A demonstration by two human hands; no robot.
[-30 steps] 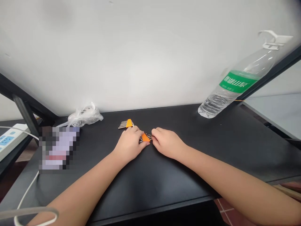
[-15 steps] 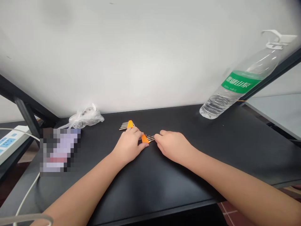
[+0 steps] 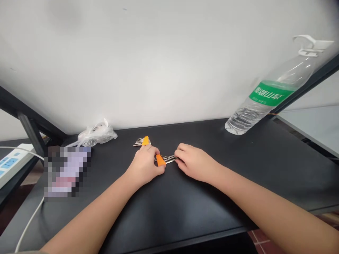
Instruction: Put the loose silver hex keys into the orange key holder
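Note:
My left hand is closed round an orange hex key holder, its thumb at the near end and its fingers over the far end. Metal hex keys stick out of the holder to the right. At their outer ends, the fingers of my right hand are pinched on a hex key; its tip is hidden in the grip. Just beyond my left hand lies a second orange holder with several hex keys fanned out to the left.
On the black table, a clear plastic bag lies at the back left beside a pixelated item. A large water bottle with a green label stands back right. A power strip and white cable are far left.
The held holder has shifted slightly left, and more of the hex keys' length shows between my hands. My right hand remains at their outer ends.

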